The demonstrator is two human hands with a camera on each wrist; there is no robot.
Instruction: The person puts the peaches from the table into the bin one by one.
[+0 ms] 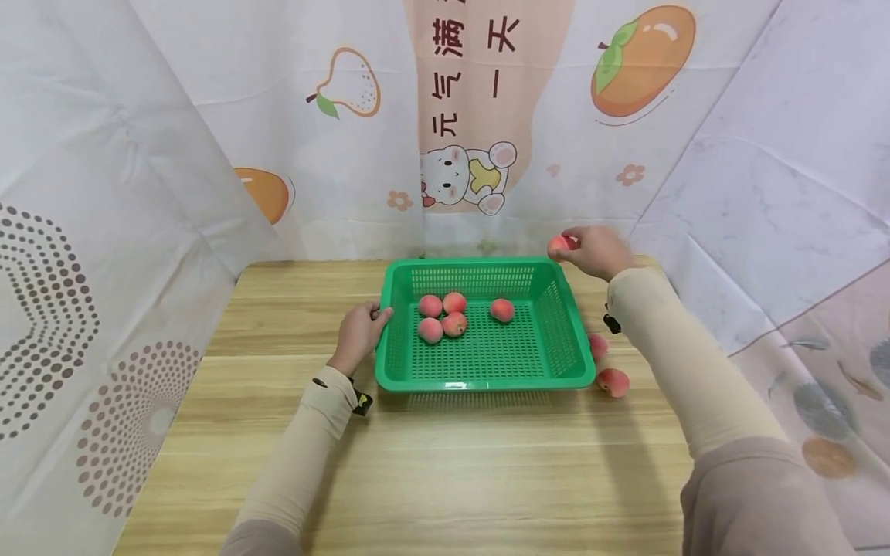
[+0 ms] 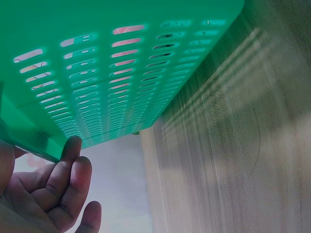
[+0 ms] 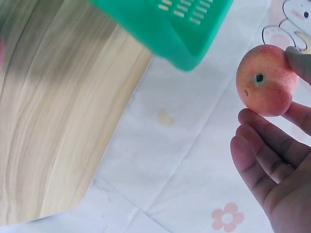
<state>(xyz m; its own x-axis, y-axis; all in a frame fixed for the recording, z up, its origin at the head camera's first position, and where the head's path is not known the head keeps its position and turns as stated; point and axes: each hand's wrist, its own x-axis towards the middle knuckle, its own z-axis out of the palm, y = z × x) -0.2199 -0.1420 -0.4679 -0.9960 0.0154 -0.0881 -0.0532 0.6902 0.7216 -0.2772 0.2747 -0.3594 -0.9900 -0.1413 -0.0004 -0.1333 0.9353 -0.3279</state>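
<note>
A green plastic basket (image 1: 487,384) with slotted walls stands on the table. My left hand (image 1: 360,332) grips its left rim; in the left wrist view the fingers (image 2: 73,179) curl under that rim. Between thumb and fingers my right hand (image 1: 599,251) pinches a peach (image 3: 267,80), held above the basket's back right corner. Several peaches lie inside the basket, most of them grouped at the left, with one peach (image 1: 502,310) apart toward the right. Outside the right wall lie a peach (image 1: 613,382) and another peach (image 1: 598,347), partly hidden by the basket.
The wooden table (image 1: 452,479) ends just behind the basket. A printed cloth (image 1: 348,170) with fruit drawings hangs there, and white cloth (image 1: 104,193) hangs along the left side as well.
</note>
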